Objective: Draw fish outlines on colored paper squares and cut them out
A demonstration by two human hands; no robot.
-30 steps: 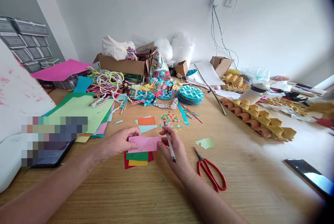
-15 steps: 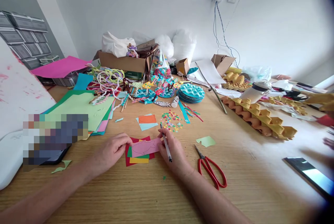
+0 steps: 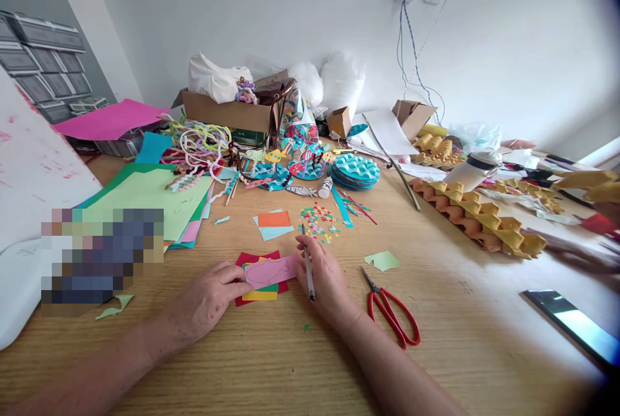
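Observation:
A pink paper strip [image 3: 268,272] bears a drawn fish outline and lies over red, green and yellow paper pieces [image 3: 260,296]. My left hand [image 3: 206,296] is closed on the strip's left end, fingertips at its edge. A pen [image 3: 309,267] is in my right hand [image 3: 325,277], its shaft pointing away from me; that hand's fingers also touch the strip's right end. Red-handled scissors [image 3: 393,316] lie to the right of my right hand, near a pale green scrap [image 3: 382,261].
Beyond the hands are orange paper [image 3: 274,219], confetti [image 3: 317,221] and blue wavy discs [image 3: 356,172]. Coloured sheets [image 3: 145,199] lie at left; egg-carton strips [image 3: 477,219] and a phone [image 3: 574,325] at right. A blurred arm shows at the far right.
My left hand has shifted its grip, its fingers now lower on the strip's left end. The pen in my right hand stands more upright in view. The blurred arm reaches farther in.

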